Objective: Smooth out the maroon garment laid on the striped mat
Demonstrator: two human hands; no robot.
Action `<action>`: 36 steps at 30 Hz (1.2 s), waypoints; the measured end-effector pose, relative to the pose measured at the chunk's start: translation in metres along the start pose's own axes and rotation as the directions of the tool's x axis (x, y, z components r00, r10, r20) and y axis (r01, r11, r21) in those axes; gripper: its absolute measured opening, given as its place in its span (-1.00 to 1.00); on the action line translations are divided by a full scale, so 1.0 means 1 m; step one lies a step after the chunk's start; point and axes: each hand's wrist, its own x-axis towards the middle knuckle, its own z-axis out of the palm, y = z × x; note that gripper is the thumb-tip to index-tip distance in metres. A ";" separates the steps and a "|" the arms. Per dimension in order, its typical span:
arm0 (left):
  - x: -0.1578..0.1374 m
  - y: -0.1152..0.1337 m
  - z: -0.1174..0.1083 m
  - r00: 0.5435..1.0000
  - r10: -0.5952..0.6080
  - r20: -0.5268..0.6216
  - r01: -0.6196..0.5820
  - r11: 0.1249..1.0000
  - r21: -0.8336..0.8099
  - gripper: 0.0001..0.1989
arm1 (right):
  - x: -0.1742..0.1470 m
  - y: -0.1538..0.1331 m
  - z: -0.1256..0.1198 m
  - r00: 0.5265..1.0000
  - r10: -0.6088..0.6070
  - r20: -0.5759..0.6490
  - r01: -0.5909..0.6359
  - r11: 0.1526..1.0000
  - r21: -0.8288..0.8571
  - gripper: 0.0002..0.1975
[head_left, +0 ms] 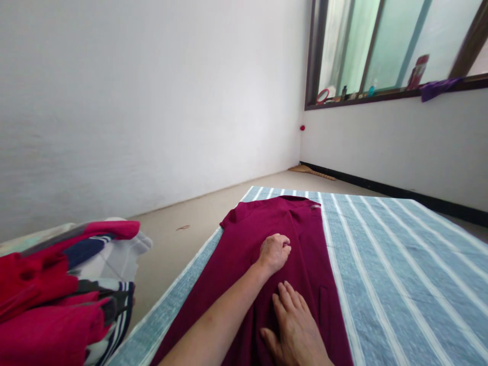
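A blue striped mat (400, 264) covers the floor, and a maroon garment (267, 223) lies stretched along its left edge. To the left, off the mat, sits a pile of clothes (64, 290) in red, white and navy. The left hand (275, 251) rests on the garment's middle, fingers curled in, pinching the cloth. The right hand (295, 325) lies flat and spread on the garment nearer the person, gripping nothing

Bare striped mat (400, 264) rightward; clothes pile (64, 290) left
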 end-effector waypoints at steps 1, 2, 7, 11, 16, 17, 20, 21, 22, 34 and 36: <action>0.009 0.003 0.008 1.000 -0.014 -0.008 0.014 1.000 -0.007 -0.85 | 0.000 0.000 0.000 1.000 0.003 0.008 -0.003 1.000 0.008 -0.36; 0.016 0.004 0.017 0.999 -0.029 -0.016 0.028 0.999 -0.016 -0.84 | 0.000 0.000 -0.001 1.000 0.005 0.011 -0.005 1.000 0.016 -0.36; 0.031 -0.002 0.048 0.997 -0.065 -0.046 0.062 0.996 -0.060 -0.84 | 0.003 0.001 0.000 1.000 0.005 -0.005 -0.005 0.999 0.039 -0.32; 0.028 -0.009 0.055 0.997 -0.045 -0.055 0.039 0.994 -0.098 -0.79 | 0.006 0.005 0.006 1.000 -0.007 0.000 0.007 0.999 0.052 -0.31; 0.024 -0.014 0.057 0.995 0.011 -0.100 -0.025 0.989 -0.145 -0.79 | 0.011 0.007 0.007 0.998 -0.010 0.058 0.006 0.998 0.062 -0.28; 0.024 -0.014 0.058 0.994 0.018 -0.111 -0.035 0.987 -0.157 -0.80 | 0.011 0.007 0.006 0.998 -0.010 0.067 0.006 0.998 0.061 -0.27; 0.025 -0.015 0.059 0.992 0.020 -0.125 -0.043 0.982 -0.183 -0.79 | 0.011 0.005 0.003 0.997 -0.006 0.076 0.001 0.998 0.055 -0.28; 0.025 -0.015 0.060 0.992 0.020 -0.128 -0.043 0.982 -0.186 -0.79 | 0.010 0.004 0.002 0.997 -0.003 0.075 -0.001 0.999 0.054 -0.28; 0.025 -0.015 0.060 0.991 0.018 -0.132 -0.042 0.982 -0.186 -0.79 | 0.009 0.004 0.001 0.997 -0.002 0.075 -0.002 0.999 0.054 -0.28; 0.025 -0.015 0.064 0.981 0.063 -0.182 -0.081 0.993 -0.091 -0.85 | 0.011 0.005 0.003 0.998 0.005 0.065 -0.011 0.996 0.085 -0.29; 0.024 -0.015 0.064 0.977 0.096 -0.188 -0.107 0.993 -0.050 -0.86 | 0.010 0.005 0.003 0.998 -0.003 0.065 -0.003 0.996 0.092 -0.29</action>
